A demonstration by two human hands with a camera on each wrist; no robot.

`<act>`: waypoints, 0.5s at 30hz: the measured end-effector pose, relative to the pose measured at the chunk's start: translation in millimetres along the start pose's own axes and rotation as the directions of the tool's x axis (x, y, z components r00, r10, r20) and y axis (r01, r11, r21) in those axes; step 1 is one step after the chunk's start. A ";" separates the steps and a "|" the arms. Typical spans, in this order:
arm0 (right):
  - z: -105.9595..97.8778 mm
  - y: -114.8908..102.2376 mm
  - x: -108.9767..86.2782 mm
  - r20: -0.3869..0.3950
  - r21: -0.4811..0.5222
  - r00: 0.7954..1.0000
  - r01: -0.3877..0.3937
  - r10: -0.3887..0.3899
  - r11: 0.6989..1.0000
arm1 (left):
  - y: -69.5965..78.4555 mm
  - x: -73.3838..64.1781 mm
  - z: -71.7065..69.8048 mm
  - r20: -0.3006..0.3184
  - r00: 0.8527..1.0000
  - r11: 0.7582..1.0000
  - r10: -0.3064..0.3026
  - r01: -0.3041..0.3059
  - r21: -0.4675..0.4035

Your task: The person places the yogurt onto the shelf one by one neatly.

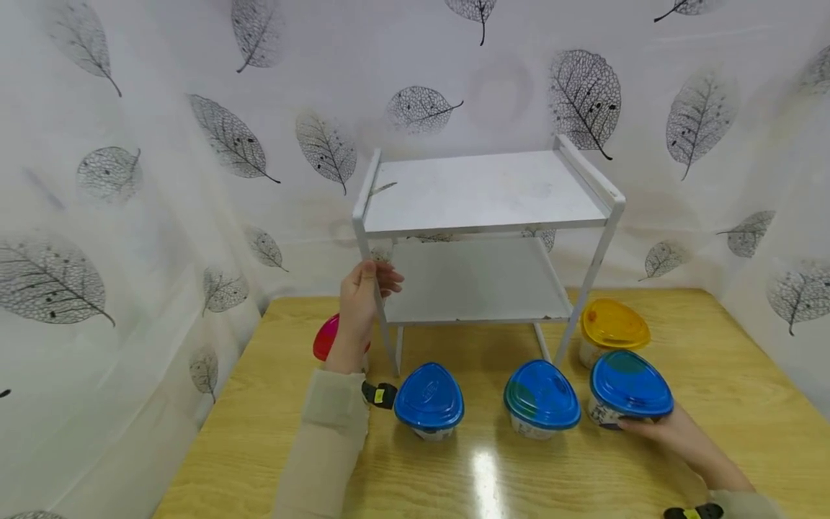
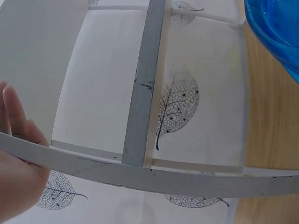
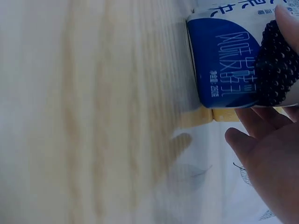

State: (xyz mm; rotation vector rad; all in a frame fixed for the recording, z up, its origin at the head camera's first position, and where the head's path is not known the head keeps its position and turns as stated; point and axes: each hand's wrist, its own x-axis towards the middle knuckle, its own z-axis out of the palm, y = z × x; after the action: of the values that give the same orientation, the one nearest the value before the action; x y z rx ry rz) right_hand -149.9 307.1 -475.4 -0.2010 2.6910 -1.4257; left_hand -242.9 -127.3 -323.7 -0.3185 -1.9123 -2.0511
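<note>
My left hand (image 1: 360, 292) is at the left front post of a white two-tier rack (image 1: 480, 281), its fingers reaching past the post toward the lower shelf. In the left wrist view, the post (image 2: 196, 182) crosses in front of that hand. My right hand (image 1: 674, 432) grips a yogurt tub (image 1: 630, 386) with a blue lid. The tub's printed side (image 3: 229, 65) shows a dark berry in the right wrist view, with fingers under its base and the thumb on its wall. Two more blue-lidded tubs, one left (image 1: 429, 398) and one right (image 1: 542, 396), stand before the rack.
A yellow-lidded tub (image 1: 614, 326) stands right of the rack, just behind the held tub. A red-lidded tub (image 1: 326, 339) at the left is partly hidden by my left forearm. Leaf-patterned sheeting (image 1: 454, 72) surrounds the wooden table (image 1: 227, 447).
</note>
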 end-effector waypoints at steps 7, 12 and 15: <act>4.2 4.4 -1.7 -0.039 0.016 0.999 0.017 -0.016 1.000 | -0.3 -1.0 0.5 0.003 1.000 1.000 0.021 -0.021 0.006; 4.7 3.0 -1.8 -0.042 0.017 0.999 -0.006 0.007 1.000 | -0.3 -0.3 0.3 0.002 1.000 1.000 0.019 -0.019 0.004; 4.4 0.7 -1.8 -0.034 0.021 0.999 -0.039 0.040 0.999 | -0.3 -0.6 0.0 0.000 1.000 1.000 0.014 -0.014 -0.002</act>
State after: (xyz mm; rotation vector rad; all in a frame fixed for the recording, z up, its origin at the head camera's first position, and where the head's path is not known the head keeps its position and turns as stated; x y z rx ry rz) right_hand -147.6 304.2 -478.4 -0.1224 2.6908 -1.4574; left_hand -242.5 -127.2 -324.2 -0.3313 -1.9032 -2.0446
